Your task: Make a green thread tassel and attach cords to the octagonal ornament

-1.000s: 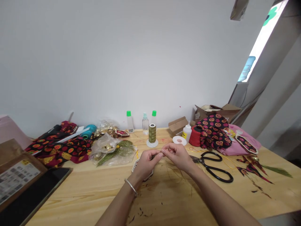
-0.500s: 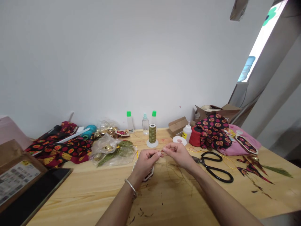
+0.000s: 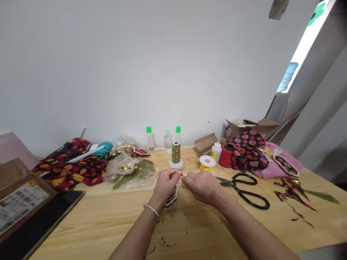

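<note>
Right in front of the tall olive-green thread spool [image 3: 176,153], there's a thin looped orange-red cord [image 3: 183,168] pinched in the left hand [image 3: 165,185]. Right hand [image 3: 202,186] is beside it, fingers curled closed, can't tell on what. Right of that spool: white-flanged yellow cord reel [image 3: 207,162], then black-handled metal scissors [image 3: 233,184].

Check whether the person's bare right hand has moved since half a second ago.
Yes. The bare right hand has moved down the picture and slightly left, judged against the upright olive-green thread spool.
</note>
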The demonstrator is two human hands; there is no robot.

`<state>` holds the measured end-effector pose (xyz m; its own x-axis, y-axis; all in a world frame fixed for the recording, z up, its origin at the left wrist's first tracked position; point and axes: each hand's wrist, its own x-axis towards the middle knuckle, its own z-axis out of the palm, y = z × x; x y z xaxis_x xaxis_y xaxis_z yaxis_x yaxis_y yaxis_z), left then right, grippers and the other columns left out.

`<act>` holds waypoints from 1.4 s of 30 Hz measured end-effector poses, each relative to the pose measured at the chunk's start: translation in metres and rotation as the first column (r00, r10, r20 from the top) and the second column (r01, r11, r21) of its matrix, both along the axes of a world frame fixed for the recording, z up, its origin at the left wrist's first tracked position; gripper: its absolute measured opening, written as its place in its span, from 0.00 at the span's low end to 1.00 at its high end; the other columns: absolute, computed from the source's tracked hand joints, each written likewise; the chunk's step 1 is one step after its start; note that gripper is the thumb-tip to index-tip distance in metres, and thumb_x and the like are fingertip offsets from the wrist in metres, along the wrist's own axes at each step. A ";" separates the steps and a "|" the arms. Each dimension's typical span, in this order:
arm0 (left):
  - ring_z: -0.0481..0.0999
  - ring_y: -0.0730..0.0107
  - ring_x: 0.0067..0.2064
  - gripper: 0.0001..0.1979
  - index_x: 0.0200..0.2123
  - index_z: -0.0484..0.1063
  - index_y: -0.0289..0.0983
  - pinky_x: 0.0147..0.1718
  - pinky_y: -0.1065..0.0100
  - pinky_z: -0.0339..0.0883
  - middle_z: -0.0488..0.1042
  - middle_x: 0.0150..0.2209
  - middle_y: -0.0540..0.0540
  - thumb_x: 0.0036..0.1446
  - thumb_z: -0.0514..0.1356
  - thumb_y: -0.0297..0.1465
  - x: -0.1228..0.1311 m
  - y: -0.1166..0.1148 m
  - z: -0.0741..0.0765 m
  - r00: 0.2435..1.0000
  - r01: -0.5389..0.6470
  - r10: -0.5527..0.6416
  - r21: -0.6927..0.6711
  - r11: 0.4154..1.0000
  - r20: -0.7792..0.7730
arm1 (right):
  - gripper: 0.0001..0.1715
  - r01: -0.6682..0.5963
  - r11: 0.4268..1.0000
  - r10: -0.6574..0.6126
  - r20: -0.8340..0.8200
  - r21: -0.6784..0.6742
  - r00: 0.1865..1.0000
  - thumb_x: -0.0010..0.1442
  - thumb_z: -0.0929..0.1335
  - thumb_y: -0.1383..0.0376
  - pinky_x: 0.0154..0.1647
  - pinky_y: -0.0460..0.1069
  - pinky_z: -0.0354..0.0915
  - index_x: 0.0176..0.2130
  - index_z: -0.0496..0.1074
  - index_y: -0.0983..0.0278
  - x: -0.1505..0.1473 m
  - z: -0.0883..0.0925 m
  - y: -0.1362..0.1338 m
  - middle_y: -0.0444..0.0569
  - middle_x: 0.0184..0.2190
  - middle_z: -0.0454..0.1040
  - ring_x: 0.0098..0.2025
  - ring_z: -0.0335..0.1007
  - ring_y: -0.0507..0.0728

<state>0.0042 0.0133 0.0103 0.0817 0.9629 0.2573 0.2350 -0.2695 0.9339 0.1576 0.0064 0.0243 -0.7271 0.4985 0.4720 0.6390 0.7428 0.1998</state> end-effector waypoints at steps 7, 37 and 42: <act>0.60 0.74 0.23 0.14 0.17 0.68 0.34 0.24 0.74 0.54 0.64 0.17 0.52 0.50 0.52 0.33 0.007 -0.010 0.002 0.939 0.228 -0.196 0.083 0.970 -0.283 | 0.10 -0.099 0.993 0.088 -0.165 -0.063 0.982 0.55 0.61 0.71 0.19 0.44 0.45 0.29 0.70 0.65 0.015 0.006 0.008 0.44 0.19 0.66 0.20 0.57 0.48; 0.53 0.77 0.21 0.18 0.13 0.57 0.35 0.21 0.74 0.48 0.52 0.15 0.55 0.52 0.50 0.34 0.007 -0.007 0.000 0.984 0.051 -0.030 0.117 0.992 -0.178 | 0.14 -0.039 0.995 0.050 -0.123 0.092 0.991 0.58 0.56 0.71 0.17 0.46 0.38 0.30 0.68 0.66 0.008 -0.003 0.004 0.44 0.19 0.64 0.18 0.52 0.49; 0.58 0.74 0.22 0.15 0.17 0.65 0.34 0.23 0.74 0.52 0.58 0.16 0.53 0.52 0.50 0.34 0.006 -0.008 -0.001 0.966 0.130 -0.098 0.120 0.984 -0.240 | 0.14 -0.052 0.998 0.046 -0.213 -0.021 0.976 0.59 0.57 0.67 0.19 0.44 0.44 0.29 0.69 0.65 0.012 -0.004 0.010 0.43 0.19 0.64 0.20 0.55 0.48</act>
